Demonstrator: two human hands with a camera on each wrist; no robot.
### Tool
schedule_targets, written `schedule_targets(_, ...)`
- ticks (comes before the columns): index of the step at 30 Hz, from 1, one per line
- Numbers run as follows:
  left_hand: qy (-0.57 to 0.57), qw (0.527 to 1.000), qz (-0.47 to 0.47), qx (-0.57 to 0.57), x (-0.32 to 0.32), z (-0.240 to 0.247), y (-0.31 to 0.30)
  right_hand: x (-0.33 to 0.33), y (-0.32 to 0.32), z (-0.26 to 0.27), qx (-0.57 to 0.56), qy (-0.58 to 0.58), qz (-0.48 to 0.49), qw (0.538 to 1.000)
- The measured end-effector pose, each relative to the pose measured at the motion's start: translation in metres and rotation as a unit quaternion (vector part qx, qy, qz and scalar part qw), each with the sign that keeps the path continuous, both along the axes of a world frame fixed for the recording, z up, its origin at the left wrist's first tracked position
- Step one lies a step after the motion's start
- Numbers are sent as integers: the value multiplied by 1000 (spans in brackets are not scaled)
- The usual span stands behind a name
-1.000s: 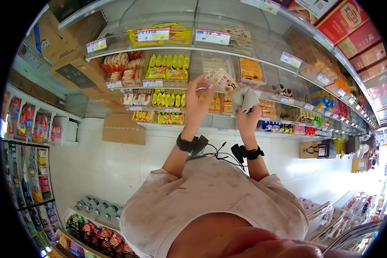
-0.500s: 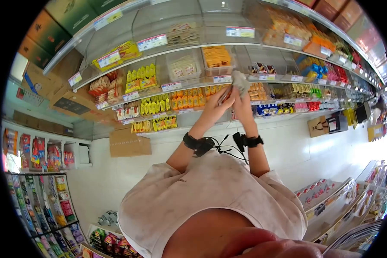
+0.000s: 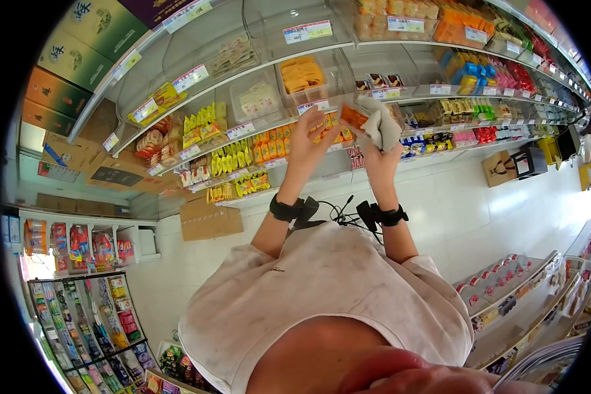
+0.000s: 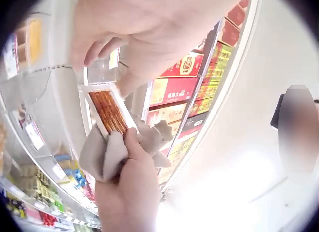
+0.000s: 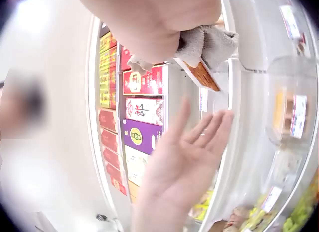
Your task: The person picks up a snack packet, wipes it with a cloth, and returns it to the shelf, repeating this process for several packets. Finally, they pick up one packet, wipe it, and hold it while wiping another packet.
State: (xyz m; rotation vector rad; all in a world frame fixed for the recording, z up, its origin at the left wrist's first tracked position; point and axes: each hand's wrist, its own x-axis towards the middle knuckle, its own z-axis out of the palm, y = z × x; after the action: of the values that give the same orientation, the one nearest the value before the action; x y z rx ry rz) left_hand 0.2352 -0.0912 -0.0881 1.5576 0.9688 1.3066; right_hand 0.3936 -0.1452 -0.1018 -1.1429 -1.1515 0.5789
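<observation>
My right hand (image 3: 381,164) holds a bunched grey cloth (image 3: 382,128) together with a flat snack packet (image 3: 353,117). In the left wrist view the packet (image 4: 108,111) shows reddish-brown strips inside a pale border, and the right thumb presses on its lower end over the cloth (image 4: 105,154). The fingers behind the packet are hidden by it and the cloth. To the packet's left, my left hand (image 3: 308,148) is raised with its fingers spread and nothing in it. The right wrist view shows that left palm (image 5: 187,157) apart from the packet (image 5: 202,75).
Shelves ahead carry clear bins: orange packets (image 3: 303,73), pale packets (image 3: 259,98) and yellow snacks (image 3: 203,125). Price tags (image 3: 307,31) line the shelf edges. Boxes (image 3: 82,49) stand at the upper left. A cardboard box (image 3: 210,220) lies on the floor.
The hands were together on the packet half a second ago; the left has since moved away leftward. The packet showed a printed cream face earlier and now shows its reddish-brown side. The head view has shifted right.
</observation>
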Motion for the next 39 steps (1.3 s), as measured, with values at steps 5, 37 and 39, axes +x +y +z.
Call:
schedule_targets(5, -224, 938, -157, -214, 32, 41, -36, -13, -23, 3, 59, -118, 132, 982)
schedule_targets(37, -49, 993, 7, -106, 54, 27, -34, 44, -8, 9, -57, 416, 4, 908)
schedule_targets(39, -79, 992, 15, -101, 50, 21, -30, 29, -6, 16, -40, 353, 35, 934)
